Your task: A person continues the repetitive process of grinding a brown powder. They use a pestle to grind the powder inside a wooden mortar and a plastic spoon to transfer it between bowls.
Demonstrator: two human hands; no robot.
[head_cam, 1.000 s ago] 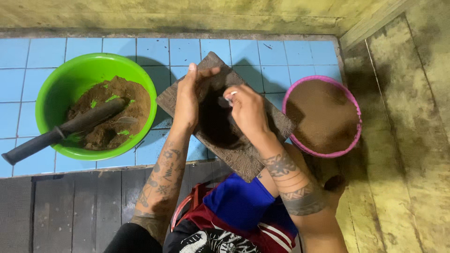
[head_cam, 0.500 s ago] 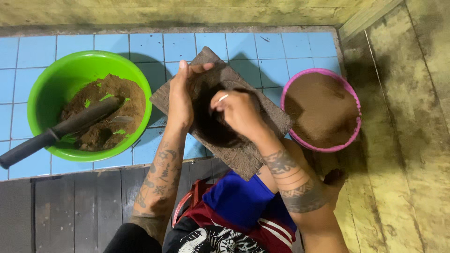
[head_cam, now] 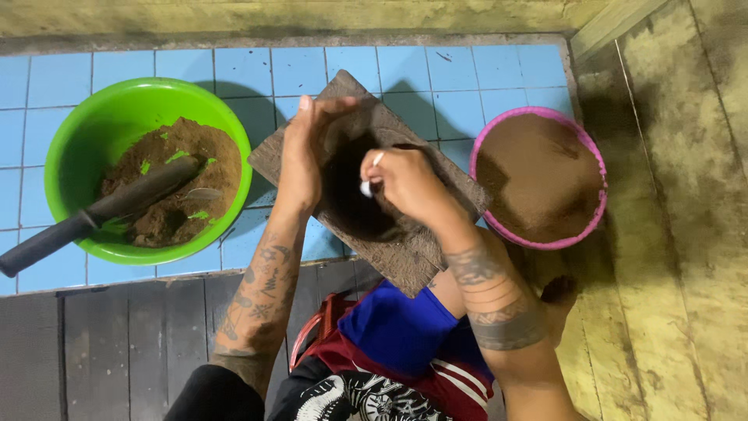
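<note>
A dark rectangular grinding slab point(head_cam: 436, 171) lies tilted on the blue tiled floor, with a hollow of dark paste in its middle. My left hand point(head_cam: 300, 156) rests edge-on against the slab's left side, fingers straight and together. My right hand point(head_cam: 405, 183) is closed around a small white spoon point(head_cam: 370, 178) over the dark paste at the slab's middle. Most of the spoon is hidden in the fist.
A green bowl point(head_cam: 86, 125) at the left holds brown mash with green bits and a black pestle point(head_cam: 93, 214) leaning out. A pink bowl point(head_cam: 596, 175) of brown powder stands at the right. Blue tiles point(head_cam: 436, 74) meet dark planks in front; a yellowish wooden wall point(head_cam: 686, 195) is at right.
My right hand has shifted slightly lower and to the right over the paste with the spoon. My left hand stays against the slab. The view has shifted a little to the right.
</note>
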